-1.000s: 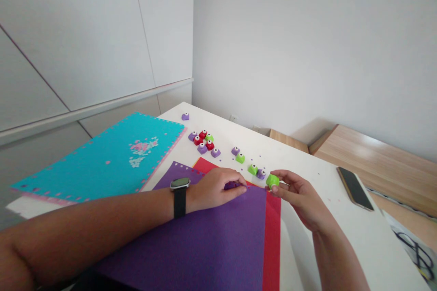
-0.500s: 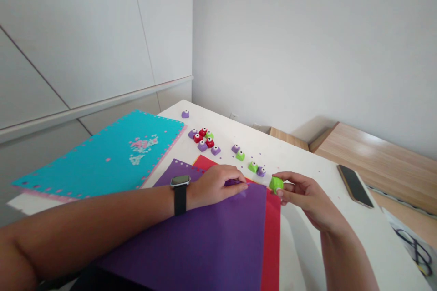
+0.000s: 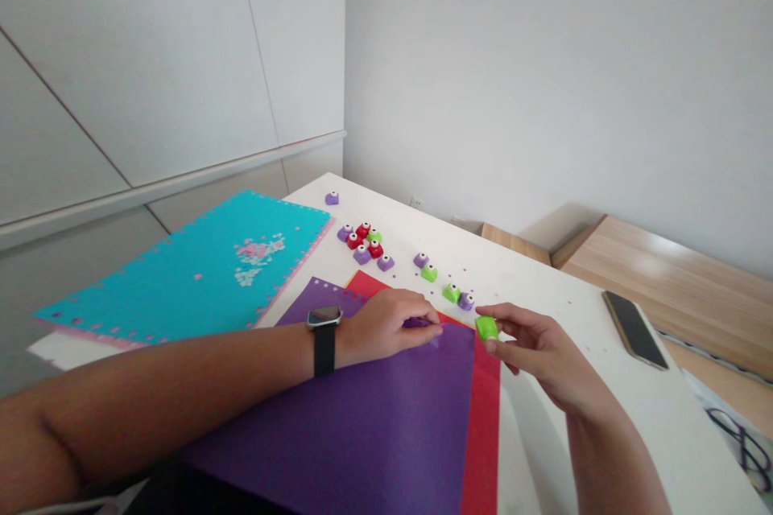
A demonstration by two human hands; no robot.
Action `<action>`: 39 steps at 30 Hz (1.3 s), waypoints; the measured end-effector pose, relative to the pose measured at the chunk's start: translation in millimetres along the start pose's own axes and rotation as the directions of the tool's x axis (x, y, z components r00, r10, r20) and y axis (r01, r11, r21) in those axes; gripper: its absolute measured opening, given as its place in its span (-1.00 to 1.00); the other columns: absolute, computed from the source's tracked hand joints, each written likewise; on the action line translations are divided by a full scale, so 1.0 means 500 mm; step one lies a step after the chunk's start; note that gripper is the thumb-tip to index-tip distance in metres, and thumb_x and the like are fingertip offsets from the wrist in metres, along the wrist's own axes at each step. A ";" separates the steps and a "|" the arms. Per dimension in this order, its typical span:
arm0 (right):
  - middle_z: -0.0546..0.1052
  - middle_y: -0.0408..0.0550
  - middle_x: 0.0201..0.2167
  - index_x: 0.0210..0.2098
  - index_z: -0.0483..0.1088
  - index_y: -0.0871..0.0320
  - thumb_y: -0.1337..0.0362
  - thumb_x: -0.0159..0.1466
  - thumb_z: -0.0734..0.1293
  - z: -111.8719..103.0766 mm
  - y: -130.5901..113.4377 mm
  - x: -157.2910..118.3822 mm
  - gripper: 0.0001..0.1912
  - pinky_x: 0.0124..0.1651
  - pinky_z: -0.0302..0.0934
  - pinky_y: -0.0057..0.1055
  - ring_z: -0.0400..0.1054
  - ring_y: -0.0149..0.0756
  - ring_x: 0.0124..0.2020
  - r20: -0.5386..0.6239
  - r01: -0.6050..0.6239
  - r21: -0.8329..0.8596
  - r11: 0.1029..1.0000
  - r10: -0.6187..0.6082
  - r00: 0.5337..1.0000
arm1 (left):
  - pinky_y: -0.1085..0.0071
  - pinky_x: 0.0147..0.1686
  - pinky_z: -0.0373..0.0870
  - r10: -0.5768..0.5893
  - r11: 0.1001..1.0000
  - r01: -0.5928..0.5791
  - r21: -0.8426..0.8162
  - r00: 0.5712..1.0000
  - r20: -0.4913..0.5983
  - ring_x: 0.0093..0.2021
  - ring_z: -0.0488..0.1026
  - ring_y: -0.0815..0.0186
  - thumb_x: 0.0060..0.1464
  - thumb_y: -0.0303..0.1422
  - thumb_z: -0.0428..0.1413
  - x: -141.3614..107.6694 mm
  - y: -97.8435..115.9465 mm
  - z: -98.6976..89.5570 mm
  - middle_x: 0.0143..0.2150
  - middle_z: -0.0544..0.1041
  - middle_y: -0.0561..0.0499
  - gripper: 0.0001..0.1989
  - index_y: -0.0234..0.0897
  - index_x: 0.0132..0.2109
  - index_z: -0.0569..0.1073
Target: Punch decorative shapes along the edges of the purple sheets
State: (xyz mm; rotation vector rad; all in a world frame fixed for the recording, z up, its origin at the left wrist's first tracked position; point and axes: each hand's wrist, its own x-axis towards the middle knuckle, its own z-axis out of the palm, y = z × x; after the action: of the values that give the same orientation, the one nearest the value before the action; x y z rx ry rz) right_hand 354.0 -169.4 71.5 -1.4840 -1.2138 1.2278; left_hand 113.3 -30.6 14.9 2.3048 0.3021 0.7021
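My right hand [image 3: 540,342] grips a small green craft punch [image 3: 486,328] between thumb and fingers, by the upper right corner of a purple paper sheet [image 3: 362,410]. My left hand [image 3: 392,326], with a watch [image 3: 324,318] on its wrist, pinches the sheet's top edge. Part of that edge is hidden behind the fingers. Small holes run along the sheet's top left edge. A red sheet [image 3: 483,418] lies beneath and sticks out at the right and top. Nearest the right hand on the table stand a purple punch [image 3: 466,301] and a green punch [image 3: 452,293].
Several red, purple and green punches [image 3: 375,249] cluster further back on the white table [image 3: 537,273]. At left lies a blue sheet [image 3: 181,273] with punched edges and a heap of paper bits [image 3: 257,253]. A phone [image 3: 634,330] rests at the right edge.
My right hand has tilted the green punch slightly, and it now sits close to the purple sheet's corner. My left hand keeps its place on the paper. The view has shifted a little.
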 end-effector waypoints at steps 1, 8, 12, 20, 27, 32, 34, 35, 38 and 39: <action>0.54 -0.06 -0.23 0.06 0.53 0.07 0.16 0.16 0.57 0.001 0.001 0.000 -0.52 -0.48 0.11 -0.45 0.30 -0.38 -0.40 -0.001 -0.002 0.005 1.000 0.002 1.000 | 0.42 -0.17 0.34 0.000 1.000 0.000 0.005 1.000 0.001 -0.20 0.53 0.28 0.34 -0.25 0.14 0.000 0.000 0.000 -0.23 0.64 -0.02 -0.81 -0.25 -0.16 0.58; 0.52 -0.07 -0.26 0.01 0.53 0.06 0.12 0.14 0.58 0.003 0.007 0.003 -0.54 -0.52 0.15 -0.47 0.31 -0.37 -0.43 -0.029 -0.036 0.027 0.999 0.037 0.999 | 0.42 -0.17 0.35 -0.008 1.000 0.008 0.011 1.000 0.008 -0.20 0.54 0.27 0.34 -0.23 0.13 0.001 0.000 0.000 -0.23 0.64 -0.02 -0.80 -0.24 -0.17 0.58; 0.52 -0.09 -0.32 -0.01 0.54 0.08 0.12 0.15 0.58 0.001 0.007 0.004 -0.56 -0.54 0.15 -0.46 0.26 -0.41 -0.49 -0.044 -0.022 0.027 0.999 0.023 0.999 | 0.43 -0.17 0.34 0.003 1.000 -0.003 0.009 1.000 0.007 -0.21 0.54 0.28 0.34 -0.25 0.14 0.001 0.001 0.000 -0.23 0.64 -0.01 -0.81 -0.24 -0.17 0.57; 0.51 -0.11 -0.36 0.00 0.55 0.09 0.14 0.16 0.58 0.005 0.007 0.006 -0.56 -0.53 0.14 -0.45 0.23 -0.43 -0.52 -0.044 -0.031 0.034 0.999 0.032 0.998 | 0.43 -0.19 0.33 0.010 1.000 -0.010 0.016 1.000 0.006 -0.22 0.53 0.29 0.33 -0.26 0.14 0.001 0.000 0.001 -0.24 0.64 -0.01 -0.82 -0.25 -0.18 0.56; 0.51 -0.10 -0.34 0.03 0.56 0.08 0.11 0.15 0.58 0.008 0.008 0.009 -0.53 -0.52 0.09 -0.45 0.23 -0.42 -0.49 -0.067 -0.020 -0.006 1.000 0.020 0.998 | 0.44 -0.19 0.33 0.015 1.000 -0.015 0.013 1.000 -0.001 -0.23 0.53 0.29 0.33 -0.25 0.14 0.001 -0.003 0.003 -0.24 0.63 -0.01 -0.82 -0.25 -0.18 0.56; 0.56 -0.07 -0.25 0.02 0.57 0.07 0.13 0.15 0.59 0.011 0.012 0.011 -0.55 -0.33 0.22 -0.40 0.35 -0.33 -0.31 -0.089 0.015 -0.057 0.998 -0.020 0.996 | 0.44 -0.20 0.32 0.010 1.000 -0.010 0.018 1.000 -0.005 -0.25 0.52 0.31 0.33 -0.27 0.14 0.001 0.000 0.002 -0.27 0.62 0.00 -0.81 -0.28 -0.18 0.57; 0.58 -0.04 -0.19 0.02 0.57 0.06 0.13 0.16 0.58 0.012 0.013 0.011 -0.56 -0.20 0.28 -0.34 0.39 -0.26 -0.21 -0.081 0.035 -0.062 0.997 -0.040 0.996 | 0.44 -0.19 0.32 0.014 1.000 -0.014 0.012 1.000 -0.013 -0.24 0.52 0.31 0.33 -0.28 0.14 0.000 0.001 0.001 -0.26 0.63 0.00 -0.82 -0.28 -0.18 0.57; 0.58 -0.03 -0.16 0.02 0.57 0.05 0.12 0.17 0.58 0.013 0.014 0.011 -0.56 -0.16 0.30 -0.31 0.40 -0.23 -0.18 -0.074 0.043 -0.063 0.997 -0.048 0.996 | 0.44 -0.18 0.32 0.017 1.000 -0.017 0.007 1.000 -0.014 -0.23 0.53 0.31 0.33 -0.28 0.14 0.000 0.001 0.000 -0.24 0.63 -0.01 -0.82 -0.28 -0.17 0.57; 0.59 -0.02 -0.12 0.03 0.56 0.03 0.12 0.17 0.57 0.017 0.015 0.012 -0.56 -0.10 0.33 -0.25 0.42 -0.19 -0.14 -0.060 0.057 -0.061 0.996 -0.061 0.996 | 0.44 -0.17 0.33 0.029 1.000 -0.029 -0.005 1.000 -0.003 -0.21 0.54 0.31 0.35 -0.28 0.13 0.001 0.002 -0.001 -0.22 0.64 -0.02 -0.81 -0.28 -0.14 0.58; 0.59 -0.02 -0.12 0.02 0.56 0.03 0.13 0.18 0.57 0.018 0.015 0.013 -0.57 -0.09 0.34 -0.24 0.43 -0.18 -0.14 -0.056 0.059 -0.058 0.997 -0.062 0.996 | 0.44 -0.16 0.33 0.031 0.999 -0.031 -0.007 1.000 0.001 -0.21 0.54 0.31 0.35 -0.28 0.12 0.001 0.002 -0.001 -0.22 0.64 -0.02 -0.81 -0.28 -0.13 0.58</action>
State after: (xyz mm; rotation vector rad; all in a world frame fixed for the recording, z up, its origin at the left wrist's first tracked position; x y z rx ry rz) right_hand 346.7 -164.3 61.6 -1.5022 -1.2545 1.1117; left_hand 113.5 -30.7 16.0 2.3073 0.2629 0.7163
